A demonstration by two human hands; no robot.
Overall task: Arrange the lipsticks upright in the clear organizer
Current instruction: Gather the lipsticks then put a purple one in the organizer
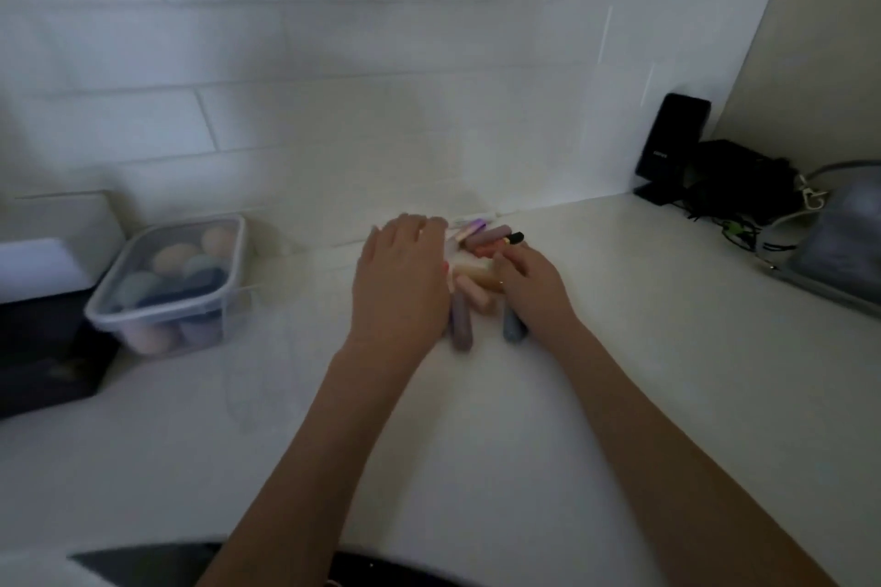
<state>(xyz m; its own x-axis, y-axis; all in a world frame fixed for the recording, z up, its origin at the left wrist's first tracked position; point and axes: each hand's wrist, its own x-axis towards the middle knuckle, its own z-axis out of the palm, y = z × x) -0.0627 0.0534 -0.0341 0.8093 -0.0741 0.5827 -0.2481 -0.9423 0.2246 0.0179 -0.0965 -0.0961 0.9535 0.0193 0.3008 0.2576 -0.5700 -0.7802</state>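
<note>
**Between the two hands, lipsticks lying flat**

Against the tiled wall, the lipsticks [472, 272] lie jumbled on the counter [619, 348]; left hand [400, 281] spread flat beside them, gripping nothing; right hand [534, 286] curled at their near edge, grip unclear; organizer not seen.

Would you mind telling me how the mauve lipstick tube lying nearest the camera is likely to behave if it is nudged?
The mauve lipstick tube looks round and lies flat on the smooth white counter, so it would probably roll. It seems rigid and light. Stood upright, its slim shape might tip.
</note>
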